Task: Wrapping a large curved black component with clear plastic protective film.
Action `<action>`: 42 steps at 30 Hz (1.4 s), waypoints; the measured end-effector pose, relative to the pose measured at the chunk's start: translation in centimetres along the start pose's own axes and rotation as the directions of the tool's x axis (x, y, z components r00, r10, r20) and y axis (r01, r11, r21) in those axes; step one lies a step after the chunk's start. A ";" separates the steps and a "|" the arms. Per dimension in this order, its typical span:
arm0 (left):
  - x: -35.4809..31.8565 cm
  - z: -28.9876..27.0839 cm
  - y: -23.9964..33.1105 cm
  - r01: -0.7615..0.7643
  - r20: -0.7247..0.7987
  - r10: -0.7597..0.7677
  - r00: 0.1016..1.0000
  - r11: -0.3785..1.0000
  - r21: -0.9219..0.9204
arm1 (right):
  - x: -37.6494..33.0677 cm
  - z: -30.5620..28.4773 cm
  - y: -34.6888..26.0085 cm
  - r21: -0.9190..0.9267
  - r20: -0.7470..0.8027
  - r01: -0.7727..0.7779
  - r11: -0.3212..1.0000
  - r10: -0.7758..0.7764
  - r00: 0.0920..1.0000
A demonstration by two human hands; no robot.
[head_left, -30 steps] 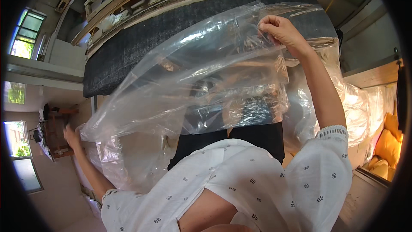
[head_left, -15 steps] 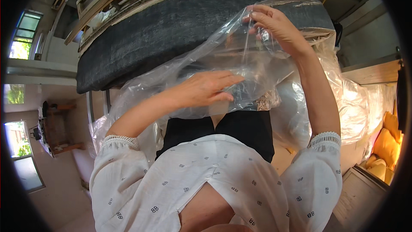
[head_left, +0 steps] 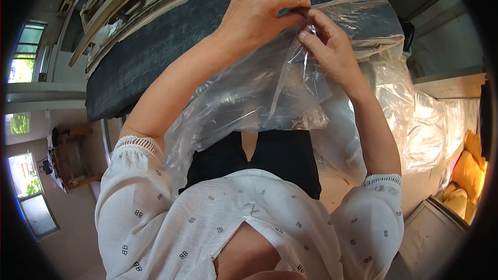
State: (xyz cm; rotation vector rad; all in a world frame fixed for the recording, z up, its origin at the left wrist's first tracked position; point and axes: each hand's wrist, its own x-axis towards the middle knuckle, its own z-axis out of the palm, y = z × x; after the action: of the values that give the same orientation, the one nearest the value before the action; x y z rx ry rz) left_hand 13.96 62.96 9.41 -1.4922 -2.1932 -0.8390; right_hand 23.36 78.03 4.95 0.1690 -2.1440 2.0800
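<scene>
Hanging in front of the person's chest, the clear plastic bag (head_left: pixel 249 109) is raised by its upper edge and drapes down over the black garment (head_left: pixel 275 158), well above the floor. Left hand (head_left: pixel 262 13): placed on the bag's upper edge, fingers together and curled, thumb and fingertips clamped on a fold of the film. Right hand (head_left: pixel 332 46): just beside the left hand, touching it at the fingertips, fingers together and pinched on the same edge of the bag. Behind the bag lies a large dark grey mattress-like slab (head_left: pixel 155 46), partly seen through the film. To the right of the bag, more clear plastic sheeting (head_left: pixel 415 119) is bunched up. Further right of the bag, near the rim, sit yellow cushions (head_left: pixel 469 171).
</scene>
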 end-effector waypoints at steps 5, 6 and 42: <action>-0.2 0.2 -0.9 -0.083 -0.013 0.082 0.997 0.980 -0.179 | -0.2 -1.8 -1.9 0.079 0.139 -0.185 0.980 0.173 0.975; -0.4 0.4 -0.9 -0.083 -0.016 0.081 0.997 0.981 -0.178 | -0.1 -2.4 -2.2 0.079 0.233 -0.212 0.974 0.189 0.954; -54.7 -36.2 -27.7 0.995 -0.715 -0.692 0.099 0.064 0.076 | 9.8 -22.4 -8.7 -0.966 -0.001 -0.248 -0.073 -0.958 0.286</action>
State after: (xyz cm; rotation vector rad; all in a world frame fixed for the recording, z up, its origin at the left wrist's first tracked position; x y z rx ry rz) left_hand 7.80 -6.92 -2.84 0.6647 -2.3848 -0.5959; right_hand 16.02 100.38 15.90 -0.2015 -1.6587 -0.2628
